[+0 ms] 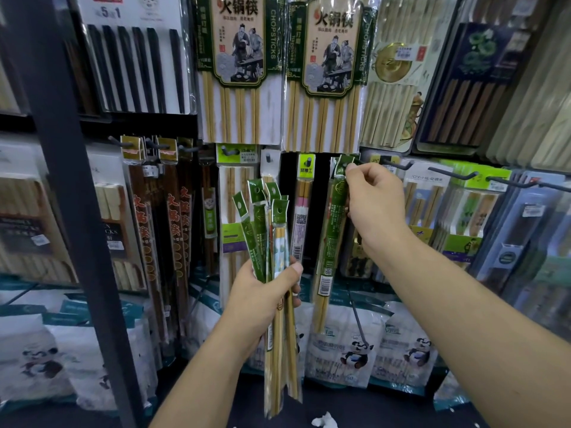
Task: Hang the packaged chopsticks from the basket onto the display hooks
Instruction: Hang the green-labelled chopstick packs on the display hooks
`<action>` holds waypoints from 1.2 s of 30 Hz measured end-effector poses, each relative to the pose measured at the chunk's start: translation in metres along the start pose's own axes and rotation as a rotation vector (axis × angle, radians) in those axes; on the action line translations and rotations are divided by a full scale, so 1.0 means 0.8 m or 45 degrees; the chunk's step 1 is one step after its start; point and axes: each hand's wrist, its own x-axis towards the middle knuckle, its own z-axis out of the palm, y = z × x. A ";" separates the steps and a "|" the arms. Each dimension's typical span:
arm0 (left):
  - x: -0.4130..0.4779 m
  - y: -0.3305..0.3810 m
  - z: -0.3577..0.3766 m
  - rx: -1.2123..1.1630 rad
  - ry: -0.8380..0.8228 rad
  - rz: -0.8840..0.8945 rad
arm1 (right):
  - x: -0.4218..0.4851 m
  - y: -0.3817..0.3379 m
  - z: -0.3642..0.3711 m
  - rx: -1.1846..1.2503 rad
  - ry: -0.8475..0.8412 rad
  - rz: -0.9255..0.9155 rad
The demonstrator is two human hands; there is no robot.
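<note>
Green pack (333, 230) upright at the lower hook row, top tab pinched by right hand (375, 205) fingertips, hooked or not can't tell, just beside pink-striped pack (301, 211); left hand (267, 293) grips bundle (272, 239) of more packs, fanned upward.

Dark post (63, 186) near left. Black chopsticks (136, 69) far upper left. Hotpot packs (239, 57) top centre. Panda bags (343, 350) low, far. White scrap (324, 421) near, on floor.
</note>
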 end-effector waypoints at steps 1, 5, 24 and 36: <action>0.000 0.000 0.000 -0.001 -0.001 0.000 | 0.000 0.000 0.000 -0.007 -0.001 -0.004; 0.001 0.000 0.001 0.001 -0.014 0.006 | 0.005 0.000 -0.001 -0.017 -0.002 -0.018; -0.001 0.000 0.004 0.024 -0.032 0.042 | -0.007 0.029 -0.005 -0.235 0.012 -0.057; -0.007 0.004 0.011 0.161 -0.107 0.088 | -0.066 0.016 0.012 -0.075 -0.532 -0.035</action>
